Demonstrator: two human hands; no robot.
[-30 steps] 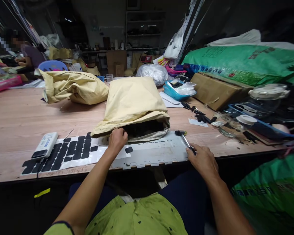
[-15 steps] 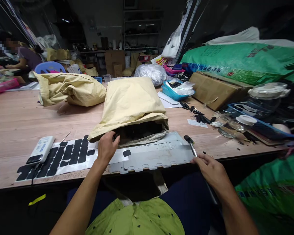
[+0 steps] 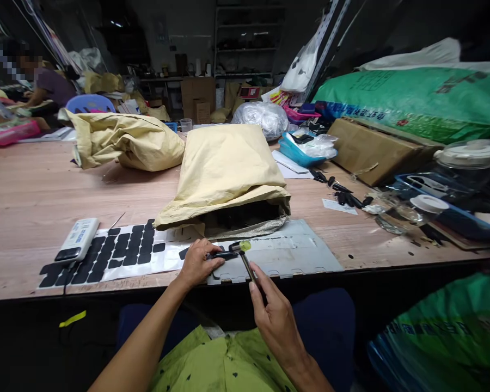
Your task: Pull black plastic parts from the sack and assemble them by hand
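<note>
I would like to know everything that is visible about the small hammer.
The small hammer has a slim, shiny shaft that looks metallic and a short head, dark at one end, yellow-green at the other. The right hand grips it, hiding the lower handle. It slants with its head away from the person, over the grey board, by a dark piece in the left hand; whether they touch is unclear.
</note>
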